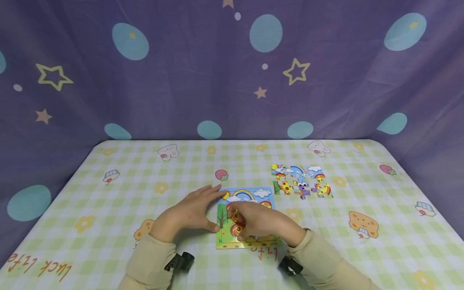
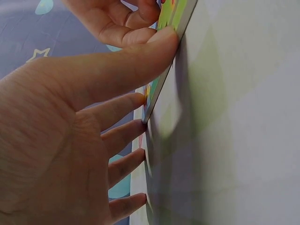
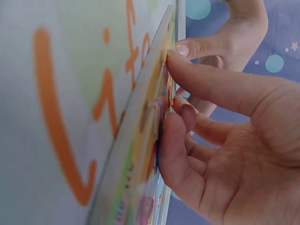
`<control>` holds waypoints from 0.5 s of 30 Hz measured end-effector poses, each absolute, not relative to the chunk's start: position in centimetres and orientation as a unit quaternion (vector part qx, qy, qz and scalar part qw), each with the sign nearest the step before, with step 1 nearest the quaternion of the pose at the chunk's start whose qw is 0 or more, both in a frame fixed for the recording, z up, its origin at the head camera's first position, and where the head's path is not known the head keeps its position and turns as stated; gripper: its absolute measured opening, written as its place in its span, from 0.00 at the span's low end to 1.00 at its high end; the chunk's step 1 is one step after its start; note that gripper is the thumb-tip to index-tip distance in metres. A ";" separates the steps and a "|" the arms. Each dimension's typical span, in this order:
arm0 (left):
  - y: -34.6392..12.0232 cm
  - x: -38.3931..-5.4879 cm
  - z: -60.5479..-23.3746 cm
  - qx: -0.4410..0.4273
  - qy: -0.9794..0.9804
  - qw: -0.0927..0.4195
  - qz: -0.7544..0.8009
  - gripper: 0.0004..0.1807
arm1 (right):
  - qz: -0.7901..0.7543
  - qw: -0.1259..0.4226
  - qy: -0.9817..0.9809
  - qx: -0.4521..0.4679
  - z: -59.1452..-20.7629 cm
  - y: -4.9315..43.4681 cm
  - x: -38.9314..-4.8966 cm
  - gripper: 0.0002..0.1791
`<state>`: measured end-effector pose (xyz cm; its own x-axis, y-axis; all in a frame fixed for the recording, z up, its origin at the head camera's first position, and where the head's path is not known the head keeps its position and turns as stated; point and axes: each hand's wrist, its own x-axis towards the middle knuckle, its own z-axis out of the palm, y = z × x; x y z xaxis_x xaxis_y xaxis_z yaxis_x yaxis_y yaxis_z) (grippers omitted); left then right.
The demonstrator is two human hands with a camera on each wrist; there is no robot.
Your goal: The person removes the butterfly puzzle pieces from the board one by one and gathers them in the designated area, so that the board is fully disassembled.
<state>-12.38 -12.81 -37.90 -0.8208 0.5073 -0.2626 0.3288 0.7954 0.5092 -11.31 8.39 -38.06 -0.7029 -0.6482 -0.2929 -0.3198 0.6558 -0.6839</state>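
Note:
A colourful jigsaw puzzle board (image 1: 228, 245) with a rainbow scene lies flat on the table in front of me. My left hand (image 1: 190, 209) spreads at its left side, the thumb resting on the edge and the fingers fairly straight, as the left wrist view also shows. Over the middle of the board, my right hand (image 1: 259, 220) has its thumb and curled fingers around a puzzle piece (image 1: 237, 230) with a red spiral. That piece sits at the board's surface; whether it is fully seated I cannot tell. The right hand hides much of the board's right half.
Several loose puzzle pieces (image 1: 285, 187) lie in rows to the right of and beyond the board. A checked, patterned cloth (image 1: 119, 205) covers the table. Behind the far edge hangs a purple curtain (image 1: 203, 92) with stars and blue ovals.

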 end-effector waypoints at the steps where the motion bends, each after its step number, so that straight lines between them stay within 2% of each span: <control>1: -12.8 -12.4 -37.9 0.227 0.926 0.197 0.227 0.51 | -0.305 0.267 0.871 -0.277 -38.1 8.4 -11.3 0.25; 15: -12.8 -12.5 -38.2 0.223 0.927 0.196 0.230 0.50 | -0.311 0.274 0.866 -0.279 -38.0 8.3 -11.4 0.23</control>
<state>-12.47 -12.76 -38.23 -0.8234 0.5039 -0.2609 0.3231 0.7943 0.5145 -11.41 8.33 -37.97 -0.6934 -0.6544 -0.3017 -0.3133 0.6509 -0.6915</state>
